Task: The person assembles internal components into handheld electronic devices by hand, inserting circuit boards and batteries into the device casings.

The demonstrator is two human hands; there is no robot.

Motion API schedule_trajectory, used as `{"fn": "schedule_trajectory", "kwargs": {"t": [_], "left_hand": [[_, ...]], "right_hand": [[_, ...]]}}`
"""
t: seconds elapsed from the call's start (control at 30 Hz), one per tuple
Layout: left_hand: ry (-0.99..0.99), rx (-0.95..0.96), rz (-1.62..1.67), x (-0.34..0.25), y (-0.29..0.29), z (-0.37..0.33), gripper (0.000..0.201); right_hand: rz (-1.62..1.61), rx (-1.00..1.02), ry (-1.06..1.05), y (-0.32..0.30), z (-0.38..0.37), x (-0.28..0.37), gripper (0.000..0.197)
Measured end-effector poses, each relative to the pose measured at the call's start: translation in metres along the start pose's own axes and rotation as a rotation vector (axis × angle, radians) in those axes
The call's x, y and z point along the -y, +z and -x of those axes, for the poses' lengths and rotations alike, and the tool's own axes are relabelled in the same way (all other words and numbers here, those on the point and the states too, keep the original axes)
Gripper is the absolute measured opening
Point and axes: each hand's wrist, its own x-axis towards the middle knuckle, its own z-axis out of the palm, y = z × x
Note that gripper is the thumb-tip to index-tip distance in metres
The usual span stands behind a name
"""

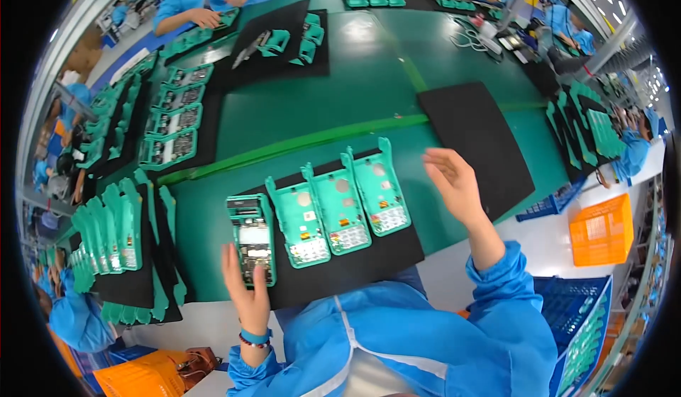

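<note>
A circuit-filled green case (254, 235) is positioned left of three green shells (337, 191), near side. It is overlapped by the left hand (248, 298); whether it is gripped cannot be told. The right hand (455, 184) is held empty, fingers extended, at right.

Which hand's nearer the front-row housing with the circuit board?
Left: the left hand is at the lower end of the housing; the right hand is off right, past three other housings.
</note>
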Motion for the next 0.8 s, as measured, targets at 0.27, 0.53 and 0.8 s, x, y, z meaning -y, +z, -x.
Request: {"fn": "schedule_trajectory", "kwargs": {"t": [0.27,0.53,0.8], "left_hand": [[-0.041,-0.052,-0.070,0.007,0.004,0.010,0.068],[-0.027,-0.029,-0.132,0.004,0.005,0.003,0.069],[-0.031,-0.014,-0.205,0.002,0.004,0.001,0.058]], "right_hand": [[-0.106,0.308,0.173,0.121,-0.167,0.030,0.048],[-0.403,0.271,0.432,0.166,-0.253,0.006,0.035],[-0.466,0.158,0.595,0.189,-0.297,0.004,0.029]]}}
